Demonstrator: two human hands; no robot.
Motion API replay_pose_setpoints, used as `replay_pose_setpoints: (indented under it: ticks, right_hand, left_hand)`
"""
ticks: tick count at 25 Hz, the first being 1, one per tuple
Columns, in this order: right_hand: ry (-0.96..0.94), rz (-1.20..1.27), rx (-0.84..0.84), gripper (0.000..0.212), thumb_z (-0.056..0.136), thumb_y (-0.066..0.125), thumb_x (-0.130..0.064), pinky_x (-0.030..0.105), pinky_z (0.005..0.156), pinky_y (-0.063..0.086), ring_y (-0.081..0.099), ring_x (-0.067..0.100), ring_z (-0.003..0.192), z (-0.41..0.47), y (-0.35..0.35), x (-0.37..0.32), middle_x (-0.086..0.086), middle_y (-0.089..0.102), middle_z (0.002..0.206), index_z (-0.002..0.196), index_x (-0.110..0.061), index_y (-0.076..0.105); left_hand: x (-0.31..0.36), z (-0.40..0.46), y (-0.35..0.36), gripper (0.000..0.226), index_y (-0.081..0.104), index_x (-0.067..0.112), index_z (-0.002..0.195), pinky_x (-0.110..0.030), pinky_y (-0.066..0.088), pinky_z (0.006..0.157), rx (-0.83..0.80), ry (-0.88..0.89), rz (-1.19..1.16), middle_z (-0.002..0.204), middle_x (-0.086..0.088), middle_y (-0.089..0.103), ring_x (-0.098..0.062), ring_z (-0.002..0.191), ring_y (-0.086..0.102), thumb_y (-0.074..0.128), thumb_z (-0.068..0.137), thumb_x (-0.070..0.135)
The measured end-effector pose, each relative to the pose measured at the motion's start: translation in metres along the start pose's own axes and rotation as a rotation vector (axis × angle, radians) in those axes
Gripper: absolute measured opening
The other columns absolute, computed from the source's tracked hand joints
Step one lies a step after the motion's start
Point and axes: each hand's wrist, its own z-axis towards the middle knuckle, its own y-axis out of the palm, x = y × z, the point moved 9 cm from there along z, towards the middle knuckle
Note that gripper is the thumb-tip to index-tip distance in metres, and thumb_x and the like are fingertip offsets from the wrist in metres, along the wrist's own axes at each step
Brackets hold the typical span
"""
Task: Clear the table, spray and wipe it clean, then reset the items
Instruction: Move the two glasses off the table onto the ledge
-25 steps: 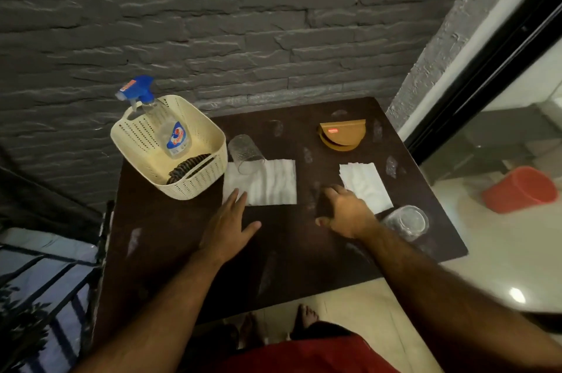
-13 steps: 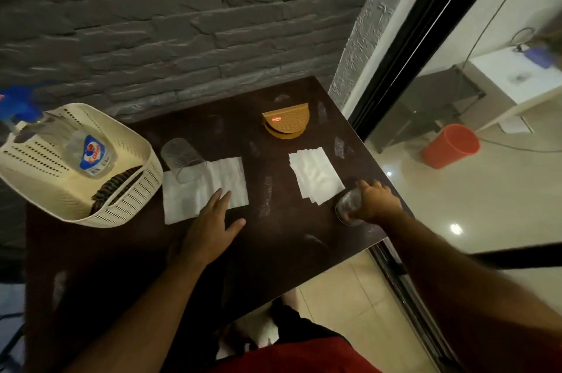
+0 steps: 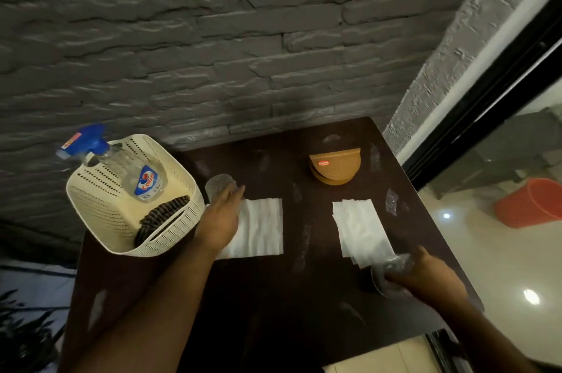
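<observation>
On the dark brown table [image 3: 298, 305] lie a white napkin [image 3: 261, 229] at centre left and a stack of white napkins [image 3: 359, 226] at centre right. My right hand [image 3: 425, 275] grips a clear glass [image 3: 392, 275] near the table's right edge, tilted on its side. My left hand [image 3: 220, 217] reaches over the left napkin, fingers extended and touching a second clear glass [image 3: 217, 185]. A cream basket [image 3: 121, 220] at the left holds a spray bottle [image 3: 133, 172] with a blue trigger and a dark cloth [image 3: 161, 214]. A brown napkin holder [image 3: 334, 164] stands at the back.
A grey brick wall runs directly behind the table. A black door frame [image 3: 486, 93] rises at the right, and an orange bucket [image 3: 532, 205] sits on the tiled floor beyond it. Railings and a plant lie at the lower left.
My right hand has moved to the glass at the right edge and taken hold of it. My left hand has slid forward from the table surface to the glass behind the left napkin.
</observation>
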Motion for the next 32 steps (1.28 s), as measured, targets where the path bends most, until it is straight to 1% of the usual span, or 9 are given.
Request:
replay_pose_setpoints:
  ticks: [4,8,11,15,21,24,26,30,32]
  right_hand:
    - [-0.051,0.784,-0.208,0.055,0.069,0.069,-0.054,0.029,0.056,0.051,0.067,0.019,0.063,-0.005,-0.013,-0.041,0.004,0.072,0.07,0.099,-0.007,0.068]
    - [-0.064,1.184,-0.468,0.047,0.073,0.066,-0.043,0.04,0.071,0.051,0.065,0.034,0.085,-0.004,0.002,-0.099,0.021,0.069,0.097,0.106,-0.011,0.068]
    - [-0.074,1.283,-0.551,0.054,0.068,0.071,-0.048,0.039,0.072,0.051,0.061,0.033,0.09,0.005,0.018,-0.127,0.019,0.065,0.105,0.11,-0.015,0.068]
    - [-0.047,1.362,-0.605,0.061,0.074,0.067,-0.041,0.036,0.07,0.05,0.071,0.019,0.074,0.019,0.036,-0.149,0.009,0.074,0.092,0.124,-0.01,0.056]
    - [-0.063,1.455,-0.631,0.067,0.073,0.075,-0.03,0.048,0.088,0.053,0.066,0.034,0.108,0.025,0.038,-0.181,0.019,0.066,0.121,0.129,-0.008,0.047]
    - [-0.065,1.482,-0.616,0.08,0.063,0.085,-0.029,0.052,0.094,0.051,0.064,0.035,0.111,0.024,0.033,-0.193,0.019,0.061,0.126,0.128,-0.008,0.044]
    - [-0.111,1.497,-0.607,0.075,0.059,0.086,-0.027,0.051,0.091,0.052,0.062,0.034,0.112,0.02,0.024,-0.2,0.019,0.059,0.127,0.12,-0.011,0.045]
    - [-0.266,1.486,-0.576,0.052,0.067,0.078,-0.02,0.051,0.094,0.048,0.058,0.035,0.113,0.011,0.001,-0.215,0.018,0.058,0.124,0.108,-0.01,0.048]
    - [-0.312,1.432,-0.533,0.063,0.065,0.08,-0.027,0.045,0.086,0.052,0.06,0.035,0.109,0.009,-0.008,-0.219,0.021,0.058,0.123,0.113,-0.005,0.046]
  left_hand:
    - [-0.011,0.045,0.0,0.076,0.011,0.019,0.154,-0.042,0.016,0.12,-0.198,0.133,0.504,0.162,-0.01,0.002,-0.03,0.149,0.002,0.049,0.09,0.0]
    - [-0.022,0.054,0.023,0.081,-0.001,0.019,0.154,-0.045,0.007,0.121,-0.449,0.153,0.795,0.161,-0.012,-0.009,-0.032,0.148,-0.007,0.048,0.093,0.002]
    - [-0.019,0.063,0.034,0.075,0.001,0.021,0.154,-0.044,0.008,0.121,-0.514,0.192,0.85,0.162,-0.009,-0.004,-0.032,0.149,-0.005,0.044,0.096,0.007]
    - [-0.031,0.074,0.036,0.078,0.014,0.026,0.153,-0.044,0.012,0.12,-0.572,0.246,0.867,0.162,-0.003,0.009,-0.027,0.149,0.001,0.061,0.09,0.027]
    - [-0.028,0.076,0.031,0.083,0.024,0.019,0.148,-0.043,0.014,0.12,-0.489,0.179,0.767,0.155,-0.004,0.028,-0.024,0.147,0.014,0.067,0.078,0.03]
    - [-0.022,0.072,0.021,0.074,0.037,0.019,0.136,-0.037,0.031,0.112,-0.33,0.112,0.584,0.141,-0.007,0.045,-0.024,0.134,0.039,0.071,0.071,0.029]
    - [-0.013,0.066,0.008,0.066,0.044,0.018,0.123,-0.036,0.045,0.095,-0.17,0.029,0.335,0.127,-0.007,0.054,-0.025,0.116,0.053,0.074,0.067,0.032]
    - [0.0,0.026,-0.025,0.082,0.043,0.018,0.126,-0.032,0.05,0.079,0.154,-0.29,-0.294,0.11,0.004,0.055,-0.017,0.096,0.057,0.086,0.059,0.041]
    - [0.003,-0.002,-0.03,0.085,0.043,0.019,0.129,-0.031,0.05,0.083,0.251,-0.423,-0.572,0.109,0.007,0.056,-0.015,0.098,0.057,0.088,0.059,0.037]
